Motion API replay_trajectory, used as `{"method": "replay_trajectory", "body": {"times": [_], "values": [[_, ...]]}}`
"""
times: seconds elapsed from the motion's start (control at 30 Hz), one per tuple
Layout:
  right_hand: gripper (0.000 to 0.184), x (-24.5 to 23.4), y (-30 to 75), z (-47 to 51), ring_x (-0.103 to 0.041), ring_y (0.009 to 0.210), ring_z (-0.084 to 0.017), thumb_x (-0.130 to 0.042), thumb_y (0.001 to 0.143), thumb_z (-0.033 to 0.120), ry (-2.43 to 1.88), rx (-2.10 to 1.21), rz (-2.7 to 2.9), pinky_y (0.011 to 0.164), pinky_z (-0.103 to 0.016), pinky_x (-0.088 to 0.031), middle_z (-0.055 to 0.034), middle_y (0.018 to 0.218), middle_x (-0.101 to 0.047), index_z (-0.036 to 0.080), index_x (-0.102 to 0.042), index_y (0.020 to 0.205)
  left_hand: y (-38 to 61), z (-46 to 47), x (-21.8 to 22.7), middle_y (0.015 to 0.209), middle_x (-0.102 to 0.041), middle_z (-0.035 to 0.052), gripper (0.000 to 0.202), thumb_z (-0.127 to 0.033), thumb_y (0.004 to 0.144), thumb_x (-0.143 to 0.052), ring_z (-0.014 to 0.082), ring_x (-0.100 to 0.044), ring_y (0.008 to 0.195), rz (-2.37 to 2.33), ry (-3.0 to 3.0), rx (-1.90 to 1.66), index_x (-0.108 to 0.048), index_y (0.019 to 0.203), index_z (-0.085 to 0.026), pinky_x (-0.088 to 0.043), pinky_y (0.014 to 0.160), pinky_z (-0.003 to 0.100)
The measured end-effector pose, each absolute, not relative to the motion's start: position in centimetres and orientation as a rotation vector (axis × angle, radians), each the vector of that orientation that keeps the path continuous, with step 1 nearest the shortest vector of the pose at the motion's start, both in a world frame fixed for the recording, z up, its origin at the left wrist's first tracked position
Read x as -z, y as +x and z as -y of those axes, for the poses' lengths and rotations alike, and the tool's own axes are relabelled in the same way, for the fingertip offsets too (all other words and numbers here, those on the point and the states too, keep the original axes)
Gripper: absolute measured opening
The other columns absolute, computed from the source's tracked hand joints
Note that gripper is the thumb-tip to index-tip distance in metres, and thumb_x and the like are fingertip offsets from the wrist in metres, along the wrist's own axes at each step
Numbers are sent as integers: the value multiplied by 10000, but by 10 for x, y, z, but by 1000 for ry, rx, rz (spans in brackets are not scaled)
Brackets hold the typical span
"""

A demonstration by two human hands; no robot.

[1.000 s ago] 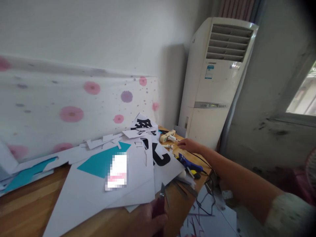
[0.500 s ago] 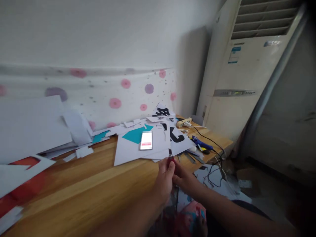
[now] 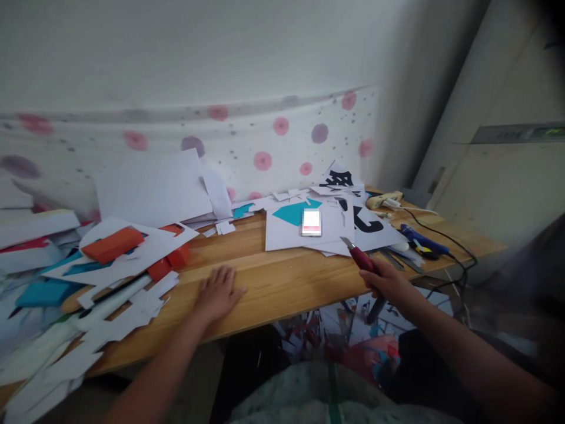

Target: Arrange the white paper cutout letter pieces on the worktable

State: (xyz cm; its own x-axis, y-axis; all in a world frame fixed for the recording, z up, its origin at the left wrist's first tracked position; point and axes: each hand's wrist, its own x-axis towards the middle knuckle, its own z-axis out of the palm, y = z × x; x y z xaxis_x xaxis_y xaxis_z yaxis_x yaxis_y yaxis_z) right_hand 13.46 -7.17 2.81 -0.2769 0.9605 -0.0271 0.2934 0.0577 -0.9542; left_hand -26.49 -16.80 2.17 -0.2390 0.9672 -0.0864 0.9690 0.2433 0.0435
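My right hand (image 3: pixel 391 284) grips a red-handled utility knife (image 3: pixel 362 259) at the front edge of the wooden table (image 3: pixel 273 282), blade pointing up and left toward a white sheet bearing a teal shape (image 3: pixel 295 227). My left hand (image 3: pixel 217 292) lies flat, palm down and fingers spread, on bare wood near the middle of the table, holding nothing. White sheets with black cut-out lettering (image 3: pixel 366 221) lie just beyond the knife.
Piles of white, red and teal paper cuttings (image 3: pixel 110 259) cover the left of the table. A beige glue gun (image 3: pixel 384 200), a blue glue gun (image 3: pixel 419 238) and black cords (image 3: pixel 454 247) lie at the right end. Paper scraps litter the floor below. A tall air conditioner (image 3: pixel 507 171) stands at right.
The view swung left and down. The knife passed from my left hand to my right, after both hands met at the table edge. My left hand then moved left and settled flat on the wood.
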Motion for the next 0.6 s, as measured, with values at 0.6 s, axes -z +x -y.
{"method": "replay_trajectory", "body": {"times": [0.6], "values": [[367,-27,152,77,-497,498,-161,-568,768,537,-1387,-1084,1588,445,-302,-439,-52,690,-553,266,-552,1014,-182,204,-39,1452,-420,89,579,-446,796,-629,325,-279,1382,-1578,2250,-290,-501,1328,-256,-158,1126,530]]}}
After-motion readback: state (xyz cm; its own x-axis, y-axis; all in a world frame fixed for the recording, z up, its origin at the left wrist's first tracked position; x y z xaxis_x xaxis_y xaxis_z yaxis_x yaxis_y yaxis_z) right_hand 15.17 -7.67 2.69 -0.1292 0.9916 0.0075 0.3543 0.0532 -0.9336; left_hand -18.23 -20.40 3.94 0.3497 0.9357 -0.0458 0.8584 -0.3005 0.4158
